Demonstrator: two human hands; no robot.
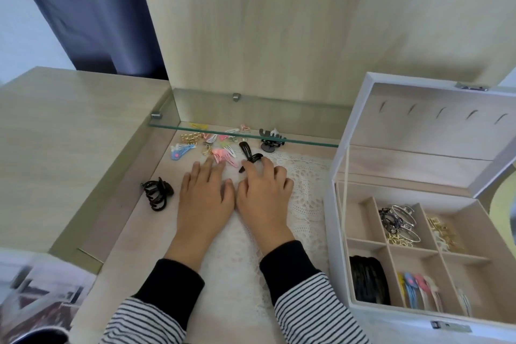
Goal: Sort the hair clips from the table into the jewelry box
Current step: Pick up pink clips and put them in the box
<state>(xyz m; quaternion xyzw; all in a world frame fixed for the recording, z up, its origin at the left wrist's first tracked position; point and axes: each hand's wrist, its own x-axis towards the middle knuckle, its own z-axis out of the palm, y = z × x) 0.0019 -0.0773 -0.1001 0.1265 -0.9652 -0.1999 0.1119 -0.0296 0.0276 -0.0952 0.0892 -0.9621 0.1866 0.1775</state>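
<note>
My right hand (264, 190) is nearer: its fingers curl onto the black snap clips (246, 150) at 12 o'clock, whose long axis runs 11-to-5. The fingers of my left hand (205, 190) lie straight and spread.

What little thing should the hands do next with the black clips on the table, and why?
Probably the right hand should pinch the flat black snap clips its fingertips touch and lift them toward the open white jewelry box. Its front left compartment already holds a stack of matching black clips, so they likely belong there.
</note>
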